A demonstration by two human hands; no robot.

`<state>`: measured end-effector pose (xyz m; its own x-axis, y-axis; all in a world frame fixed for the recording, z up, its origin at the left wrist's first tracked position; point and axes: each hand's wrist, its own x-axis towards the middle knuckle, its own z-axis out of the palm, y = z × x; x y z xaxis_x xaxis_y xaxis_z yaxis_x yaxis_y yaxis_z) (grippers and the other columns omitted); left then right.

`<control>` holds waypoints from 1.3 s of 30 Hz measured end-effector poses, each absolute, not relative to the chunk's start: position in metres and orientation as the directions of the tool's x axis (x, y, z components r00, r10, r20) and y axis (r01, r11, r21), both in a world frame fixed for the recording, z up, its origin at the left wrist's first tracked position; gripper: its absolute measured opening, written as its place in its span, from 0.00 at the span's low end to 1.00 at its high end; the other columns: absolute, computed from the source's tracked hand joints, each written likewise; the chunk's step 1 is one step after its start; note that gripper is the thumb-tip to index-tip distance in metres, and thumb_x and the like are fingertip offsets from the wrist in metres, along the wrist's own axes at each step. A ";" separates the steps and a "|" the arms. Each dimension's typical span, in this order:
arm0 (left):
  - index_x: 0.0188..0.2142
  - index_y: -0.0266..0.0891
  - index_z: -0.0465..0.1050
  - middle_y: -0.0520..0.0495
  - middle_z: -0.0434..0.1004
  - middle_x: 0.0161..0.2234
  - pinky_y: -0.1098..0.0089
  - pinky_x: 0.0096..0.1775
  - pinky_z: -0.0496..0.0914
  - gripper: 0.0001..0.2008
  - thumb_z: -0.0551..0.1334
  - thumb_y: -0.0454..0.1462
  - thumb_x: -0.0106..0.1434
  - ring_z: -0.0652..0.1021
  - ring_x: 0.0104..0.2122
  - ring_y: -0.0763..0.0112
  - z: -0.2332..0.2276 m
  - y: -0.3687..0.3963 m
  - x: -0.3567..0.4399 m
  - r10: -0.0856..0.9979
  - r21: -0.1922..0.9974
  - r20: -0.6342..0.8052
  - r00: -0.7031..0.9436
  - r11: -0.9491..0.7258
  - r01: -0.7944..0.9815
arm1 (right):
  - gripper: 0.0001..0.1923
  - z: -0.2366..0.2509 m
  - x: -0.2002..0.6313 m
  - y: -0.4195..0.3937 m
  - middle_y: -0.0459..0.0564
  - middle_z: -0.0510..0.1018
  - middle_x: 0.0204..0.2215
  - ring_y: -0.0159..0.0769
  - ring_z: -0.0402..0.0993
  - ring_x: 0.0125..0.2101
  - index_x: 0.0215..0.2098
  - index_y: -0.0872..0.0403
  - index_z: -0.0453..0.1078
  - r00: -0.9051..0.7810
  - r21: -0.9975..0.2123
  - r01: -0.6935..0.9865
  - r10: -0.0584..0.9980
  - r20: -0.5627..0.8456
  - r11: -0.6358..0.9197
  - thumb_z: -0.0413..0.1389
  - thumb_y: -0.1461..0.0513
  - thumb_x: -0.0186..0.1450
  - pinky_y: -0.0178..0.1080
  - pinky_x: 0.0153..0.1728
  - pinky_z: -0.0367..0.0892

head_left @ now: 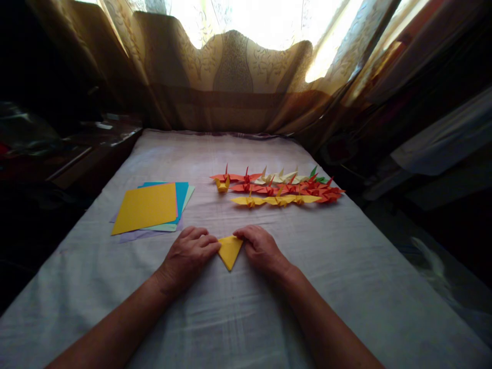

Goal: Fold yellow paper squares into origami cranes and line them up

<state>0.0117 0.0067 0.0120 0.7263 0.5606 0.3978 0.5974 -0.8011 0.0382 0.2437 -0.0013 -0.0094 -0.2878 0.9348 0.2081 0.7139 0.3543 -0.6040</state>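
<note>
A yellow paper folded into a triangle (229, 250) lies flat on the white cloth (346, 287), its point toward me. My left hand (188, 256) presses its left corner with curled fingers. My right hand (260, 247) presses the right corner the same way. Both hands rest on the cloth, one on each side of the triangle.
A stack of coloured paper sheets (148, 207), yellow on top, lies to the left. Rows of folded paper cranes (280, 188) in orange, red, yellow, cream and green sit beyond the hands. A curtain (234, 66) hangs at the far end. Dark furniture (77, 148) stands at left.
</note>
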 end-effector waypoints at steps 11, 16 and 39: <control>0.46 0.42 0.76 0.43 0.79 0.49 0.53 0.50 0.65 0.11 0.62 0.40 0.66 0.74 0.49 0.53 0.011 -0.002 0.017 0.622 0.051 0.346 0.702 -0.760 0.648 | 0.11 -0.015 0.251 -0.018 0.49 0.81 0.37 0.36 0.75 0.40 0.42 0.51 0.75 -0.341 -0.603 0.627 0.870 0.357 0.493 0.53 0.69 0.66 0.40 0.44 0.67; 0.44 0.44 0.77 0.44 0.79 0.47 0.56 0.48 0.66 0.08 0.61 0.35 0.66 0.75 0.46 0.56 0.011 0.006 0.015 0.577 0.030 0.370 0.728 -0.790 0.612 | 0.12 -0.011 0.250 -0.018 0.49 0.81 0.38 0.37 0.75 0.41 0.43 0.51 0.76 -0.351 -0.554 0.683 0.879 0.322 0.475 0.53 0.68 0.67 0.40 0.45 0.66; 0.40 0.40 0.75 0.46 0.82 0.40 0.62 0.44 0.67 0.13 0.51 0.36 0.73 0.79 0.38 0.65 0.013 -0.007 0.019 0.522 0.004 0.417 0.744 -0.820 0.573 | 0.17 -0.012 0.243 -0.029 0.51 0.78 0.45 0.40 0.72 0.45 0.48 0.47 0.76 -0.359 -0.460 0.739 0.865 0.349 0.492 0.58 0.68 0.63 0.42 0.48 0.67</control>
<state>0.0188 -0.0068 0.0131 0.7440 0.5220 0.4171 0.5728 -0.8197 0.0041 0.2434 -0.0288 -0.0121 -0.3594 0.8655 0.3490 0.7389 0.4923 -0.4600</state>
